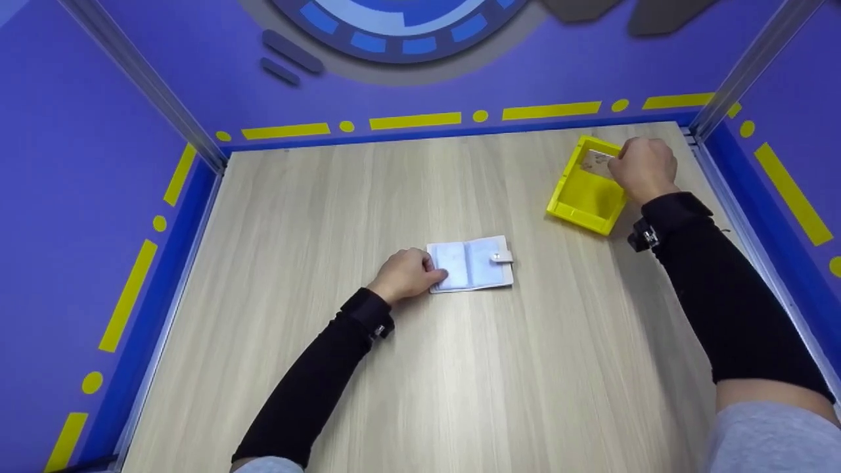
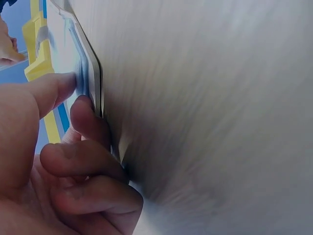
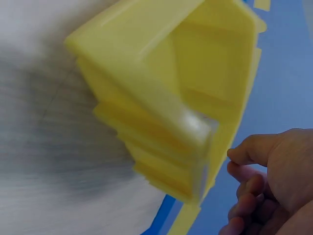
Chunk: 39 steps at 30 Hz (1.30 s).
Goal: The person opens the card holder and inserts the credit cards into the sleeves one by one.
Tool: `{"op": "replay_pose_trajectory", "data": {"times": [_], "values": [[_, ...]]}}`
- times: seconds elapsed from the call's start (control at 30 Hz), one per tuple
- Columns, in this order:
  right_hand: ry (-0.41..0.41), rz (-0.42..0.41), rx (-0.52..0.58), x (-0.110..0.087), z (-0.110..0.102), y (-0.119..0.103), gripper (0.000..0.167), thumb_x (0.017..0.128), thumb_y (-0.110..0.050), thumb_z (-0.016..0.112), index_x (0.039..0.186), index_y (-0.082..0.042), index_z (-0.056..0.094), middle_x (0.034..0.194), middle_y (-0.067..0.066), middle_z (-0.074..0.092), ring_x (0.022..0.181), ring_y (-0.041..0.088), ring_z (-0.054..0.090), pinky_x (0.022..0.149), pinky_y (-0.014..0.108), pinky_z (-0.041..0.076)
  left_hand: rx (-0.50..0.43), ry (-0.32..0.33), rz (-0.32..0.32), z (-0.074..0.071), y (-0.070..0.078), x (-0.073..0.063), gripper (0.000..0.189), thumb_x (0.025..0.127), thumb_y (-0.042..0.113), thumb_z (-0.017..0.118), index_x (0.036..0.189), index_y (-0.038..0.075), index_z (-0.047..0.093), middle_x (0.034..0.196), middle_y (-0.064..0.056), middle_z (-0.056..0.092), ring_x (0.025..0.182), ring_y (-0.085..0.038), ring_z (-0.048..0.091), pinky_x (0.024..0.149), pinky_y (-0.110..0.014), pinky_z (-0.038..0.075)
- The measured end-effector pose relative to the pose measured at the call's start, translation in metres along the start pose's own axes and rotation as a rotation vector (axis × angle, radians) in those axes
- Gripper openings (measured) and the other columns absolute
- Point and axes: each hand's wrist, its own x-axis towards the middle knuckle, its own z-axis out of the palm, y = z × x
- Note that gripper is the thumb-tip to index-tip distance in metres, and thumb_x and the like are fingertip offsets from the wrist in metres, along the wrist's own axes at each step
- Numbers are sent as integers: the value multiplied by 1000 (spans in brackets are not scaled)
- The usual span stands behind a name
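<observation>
Left fingers [image 2: 89,120] pinch cardholder [image 1: 483,264] at left edge | right fingers [image 3: 244,204] beside card [image 1: 596,163], grip unclear

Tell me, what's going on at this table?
A person is working with both bare hands. The left hand pinches the left edge of a small open booklet with a snap strap on its right side, on the wood-grain table. The right hand is at the right side of a yellow bin. A pale, marked card shows at its fingertips, within the bin's outline; whether they grip it is unclear.
</observation>
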Motion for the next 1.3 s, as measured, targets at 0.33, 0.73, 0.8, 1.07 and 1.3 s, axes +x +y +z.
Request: {"op": "replay_pose_trajectory", "data": {"times": [0.33,0.73,0.8,1.07,1.3], "values": [[80,50,-124,22,10,22,53,106,-18,58,147,14,49,140,40,58,135,57,54,118,67,46,-4,-4,16,7,1,2,37,99,43,77,72,22,63,70,10,55,67,-12,51,66,-28,39],[41,89,-163,28,13,27,63,107,-26,63,151,14,43,148,41,52,140,58,49,123,67,41,-9,8,15,7,2,0,36,99,44,78,73,22,64,72,10,56,69,-13,52,69,-28,40],[35,97,-152,29,13,28,65,107,-26,64,153,14,43,149,41,52,140,59,49,123,67,41,-11,10,19,6,2,0,36,99,43,78,73,22,66,72,10,56,69,-13,53,70,-29,41],[6,129,-114,34,9,26,62,106,-20,61,156,11,42,152,41,50,144,59,47,124,67,41,-32,13,35,6,-6,5,37,98,47,77,73,22,67,71,11,56,69,-13,53,70,-30,42],[40,64,-157,32,7,17,44,108,-16,52,141,13,58,138,40,56,133,59,55,116,68,47,-12,15,13,1,-3,1,36,98,44,77,72,21,66,73,9,56,70,-14,52,70,-30,41]]}}
